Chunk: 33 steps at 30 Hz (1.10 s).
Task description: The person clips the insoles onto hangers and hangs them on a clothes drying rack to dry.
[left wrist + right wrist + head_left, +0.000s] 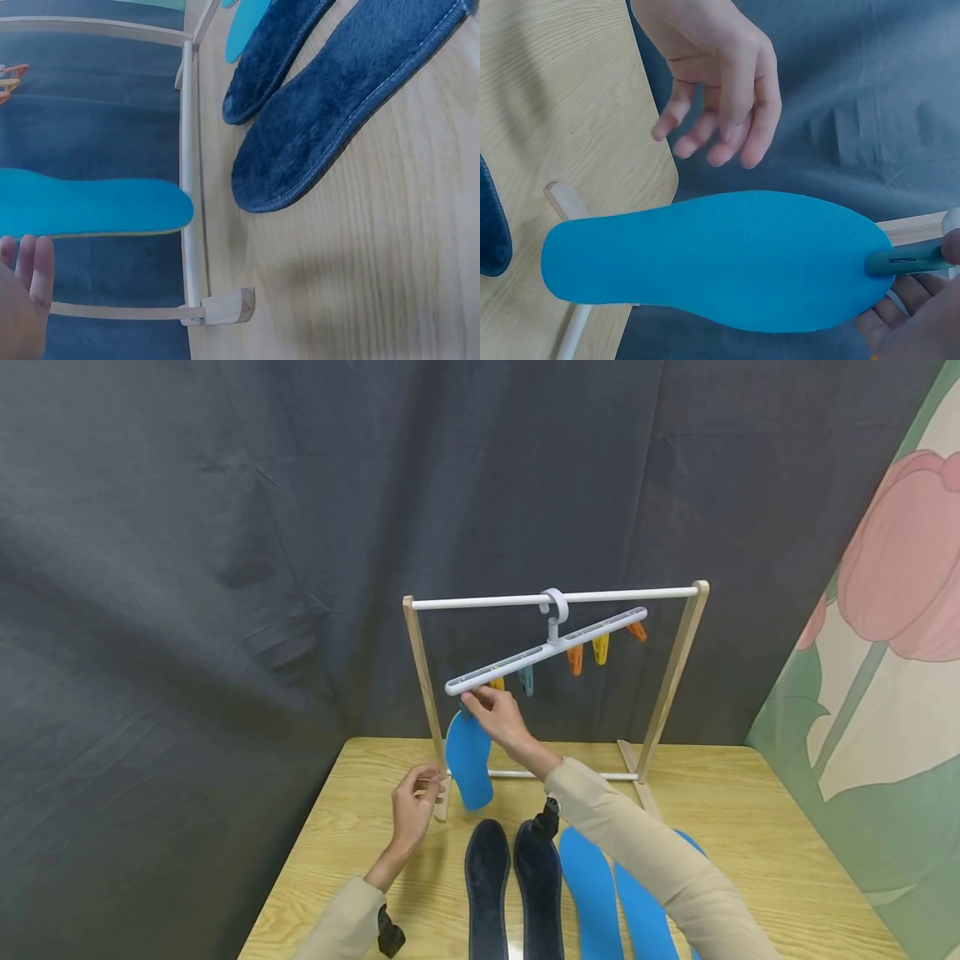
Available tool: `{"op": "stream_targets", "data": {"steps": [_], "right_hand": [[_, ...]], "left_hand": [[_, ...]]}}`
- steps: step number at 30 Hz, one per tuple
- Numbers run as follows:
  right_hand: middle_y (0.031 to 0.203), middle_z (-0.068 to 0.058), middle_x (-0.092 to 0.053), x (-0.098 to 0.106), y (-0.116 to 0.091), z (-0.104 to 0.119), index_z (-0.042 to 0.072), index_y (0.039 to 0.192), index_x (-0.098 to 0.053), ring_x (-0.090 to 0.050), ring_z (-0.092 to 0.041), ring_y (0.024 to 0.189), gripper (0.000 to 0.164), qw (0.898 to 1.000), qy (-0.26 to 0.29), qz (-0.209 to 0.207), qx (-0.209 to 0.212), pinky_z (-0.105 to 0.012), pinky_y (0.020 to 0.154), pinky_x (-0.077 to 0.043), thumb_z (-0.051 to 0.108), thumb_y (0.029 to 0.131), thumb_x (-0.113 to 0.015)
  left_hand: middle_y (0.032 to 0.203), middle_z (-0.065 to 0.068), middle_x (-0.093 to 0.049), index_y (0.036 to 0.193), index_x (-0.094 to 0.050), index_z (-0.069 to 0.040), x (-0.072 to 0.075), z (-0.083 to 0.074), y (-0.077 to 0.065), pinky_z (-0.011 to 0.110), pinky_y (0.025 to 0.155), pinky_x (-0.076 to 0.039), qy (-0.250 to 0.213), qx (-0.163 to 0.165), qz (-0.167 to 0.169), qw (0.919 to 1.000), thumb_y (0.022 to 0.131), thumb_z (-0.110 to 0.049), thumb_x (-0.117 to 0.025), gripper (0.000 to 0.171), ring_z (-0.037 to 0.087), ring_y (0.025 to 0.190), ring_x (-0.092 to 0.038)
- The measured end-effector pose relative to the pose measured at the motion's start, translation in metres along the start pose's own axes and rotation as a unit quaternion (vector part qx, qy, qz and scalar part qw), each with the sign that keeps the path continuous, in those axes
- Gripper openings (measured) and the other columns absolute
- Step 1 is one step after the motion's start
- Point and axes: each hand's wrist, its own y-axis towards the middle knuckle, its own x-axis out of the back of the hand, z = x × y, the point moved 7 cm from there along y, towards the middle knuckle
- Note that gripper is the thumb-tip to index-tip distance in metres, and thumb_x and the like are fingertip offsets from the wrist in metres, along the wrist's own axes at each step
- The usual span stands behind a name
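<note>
- While I watch the head view, the right arm slants up from the lower right of the frame, its beige sleeve (645, 852) passing above some of the blue insoles (592, 893) lying on the tabletop (780, 835).
- The right hand (501, 720) is raised near the centre of the frame, just under the low left end of the tilted white hanger (510, 662).
- I see its grip closed in a pinch on a teal clip (904, 260), at the right edge of the right wrist view.
- That clip bites one end of the hanging blue insole (469, 760), which dangles left of centre in the head view, above the tabletop.
- The left forearm rises from the bottom, left of centre; the left hand (414, 806) hovers beside the insole, apart from it.
- I read its grip as partly open, fingers loosely bent and spread, with nothing in it.
- Two dark fuzzy insoles (487, 885) lie at bottom centre.
</note>
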Motion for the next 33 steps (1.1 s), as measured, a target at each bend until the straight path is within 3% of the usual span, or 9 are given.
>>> {"op": "stream_targets", "data": {"steps": [4,11,16,21,26,33], "right_hand": [[0.117,-0.018,-0.069,-0.001,-0.001,0.003,-0.004,0.124,-0.066,-0.065,-0.031,0.109,0.032,1.000,-0.018,-0.001,0.021,-0.043,0.093,-0.054,0.018,0.101,-0.059],[0.108,-0.014,-0.069,0.000,-0.003,0.001,-0.001,0.114,-0.068,-0.064,-0.029,0.100,0.027,0.997,-0.067,0.018,0.016,-0.045,0.085,-0.054,0.021,0.101,-0.058],[0.117,-0.015,-0.068,0.003,-0.005,0.000,0.002,0.121,-0.067,-0.064,-0.029,0.108,0.028,0.994,-0.104,0.023,0.006,-0.045,0.089,-0.054,0.019,0.101,-0.059],[0.111,-0.014,-0.070,0.006,-0.009,0.005,0.003,0.123,-0.067,-0.065,-0.029,0.095,0.029,0.991,-0.132,0.032,0.006,-0.042,0.078,-0.053,0.019,0.102,-0.057],[0.121,-0.016,-0.067,0.007,-0.010,0.004,0.002,0.128,-0.065,-0.062,-0.034,0.114,0.032,0.988,-0.149,0.040,-0.005,-0.049,0.094,-0.052,0.018,0.102,-0.057],[0.130,-0.017,-0.062,0.012,-0.011,-0.010,0.002,0.136,-0.059,-0.057,-0.035,0.121,0.039,0.987,-0.151,0.050,-0.035,-0.051,0.100,-0.048,0.019,0.101,-0.056]], "left_hand": [[0.091,0.030,-0.065,0.104,-0.065,0.012,-0.004,0.003,-0.003,0.044,0.060,-0.062,-0.006,0.007,0.018,0.9998,0.094,0.013,-0.056,0.014,0.040,0.073,-0.066],[0.091,0.035,-0.063,0.101,-0.066,0.012,-0.008,0.005,-0.006,0.052,0.059,-0.060,-0.018,0.014,0.018,0.9996,0.093,0.014,-0.056,0.013,0.052,0.074,-0.062],[0.089,0.031,-0.065,0.101,-0.067,0.012,-0.009,0.007,-0.008,0.052,0.059,-0.060,-0.015,0.024,0.027,0.9992,0.093,0.013,-0.057,0.013,0.053,0.074,-0.062],[0.088,0.030,-0.066,0.101,-0.066,0.014,-0.006,0.009,-0.010,0.049,0.059,-0.060,-0.003,0.024,0.024,0.9994,0.093,0.013,-0.058,0.012,0.051,0.073,-0.063],[0.088,0.030,-0.066,0.101,-0.065,0.017,-0.004,0.010,-0.009,0.046,0.058,-0.061,-0.004,0.014,0.023,0.9996,0.093,0.013,-0.057,0.012,0.050,0.071,-0.063],[0.088,0.032,-0.065,0.099,-0.065,0.015,-0.004,0.018,-0.011,0.058,0.060,-0.058,-0.005,0.033,0.021,0.9992,0.092,0.015,-0.057,0.011,0.051,0.072,-0.064]]}}
